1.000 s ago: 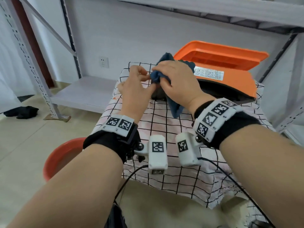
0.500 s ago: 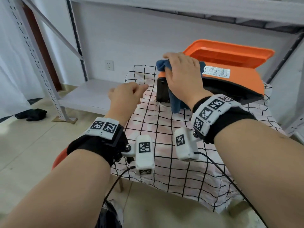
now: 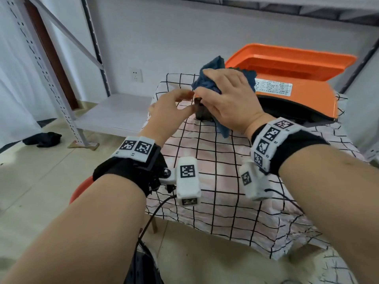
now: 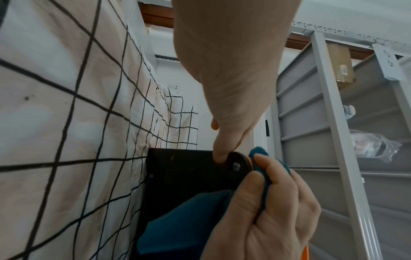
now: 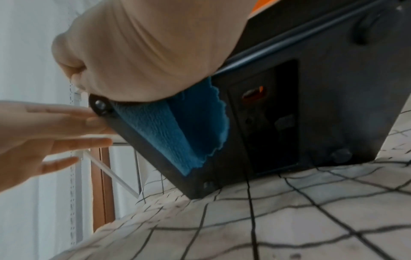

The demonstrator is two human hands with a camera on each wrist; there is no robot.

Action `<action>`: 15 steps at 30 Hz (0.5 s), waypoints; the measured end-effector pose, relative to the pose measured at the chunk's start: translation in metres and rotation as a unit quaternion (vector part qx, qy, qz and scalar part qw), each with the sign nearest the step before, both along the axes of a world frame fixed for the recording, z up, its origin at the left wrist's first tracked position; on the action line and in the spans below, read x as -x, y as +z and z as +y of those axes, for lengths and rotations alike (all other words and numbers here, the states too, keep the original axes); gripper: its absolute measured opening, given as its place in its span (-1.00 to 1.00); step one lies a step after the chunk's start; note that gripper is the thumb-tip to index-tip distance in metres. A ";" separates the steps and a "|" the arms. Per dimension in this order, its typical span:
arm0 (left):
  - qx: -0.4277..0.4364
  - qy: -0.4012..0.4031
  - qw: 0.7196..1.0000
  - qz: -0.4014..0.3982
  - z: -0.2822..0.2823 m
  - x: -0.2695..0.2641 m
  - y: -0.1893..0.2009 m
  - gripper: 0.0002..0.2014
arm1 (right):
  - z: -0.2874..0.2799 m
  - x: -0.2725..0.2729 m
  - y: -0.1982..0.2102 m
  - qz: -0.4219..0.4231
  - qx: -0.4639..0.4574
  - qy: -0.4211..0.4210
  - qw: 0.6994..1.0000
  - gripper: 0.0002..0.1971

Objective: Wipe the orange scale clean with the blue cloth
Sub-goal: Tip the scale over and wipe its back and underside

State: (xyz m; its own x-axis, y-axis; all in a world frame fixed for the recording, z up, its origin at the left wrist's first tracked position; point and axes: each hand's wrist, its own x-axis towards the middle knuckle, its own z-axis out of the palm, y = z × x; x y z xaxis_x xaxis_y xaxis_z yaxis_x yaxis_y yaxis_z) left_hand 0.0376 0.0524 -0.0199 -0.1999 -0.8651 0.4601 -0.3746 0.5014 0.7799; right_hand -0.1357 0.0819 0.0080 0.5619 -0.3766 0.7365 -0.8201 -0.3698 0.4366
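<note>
**Cloth bunched on the scale's near-left corner**

My right hand point(image 3: 229, 99) is clamped over the blue cloth point(image 3: 207, 82), fingers curled round the bunch and pressing it onto the black end of the orange scale point(image 3: 291, 95). A tail of cloth hangs down the dark side below my palm, clear in the right wrist view point(image 5: 177, 133). My left hand point(image 3: 170, 107) is in at the same corner, fingers loosely spread, holding nothing; in the left wrist view one fingertip point(image 4: 220, 156) touches the black edge beside a screw, with the right hand point(image 4: 266, 211) just below it. The scale sits toward the far right of the counter point(image 3: 215, 191), on the black-grid covering, its orange tray tipped up at the back, the white label showing on its side. Past the counter's left edge there is a grey shelf point(image 3: 114, 111) and a wall socket point(image 3: 136, 75).
</note>
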 end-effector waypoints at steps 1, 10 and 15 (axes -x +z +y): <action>0.001 -0.005 1.000 -0.003 0.000 0.000 -0.001 -0.65 | -0.001 0.005 0.002 0.019 0.001 0.004 1.000 -0.79; 0.009 0.050 0.999 0.016 0.004 0.015 0.008 -0.84 | 0.005 0.031 0.003 -0.095 0.004 -0.051 0.994 -0.75; 0.000 0.060 0.998 0.030 0.000 0.018 0.011 -0.74 | 0.016 0.030 0.004 -0.216 -0.030 -0.030 0.976 -0.76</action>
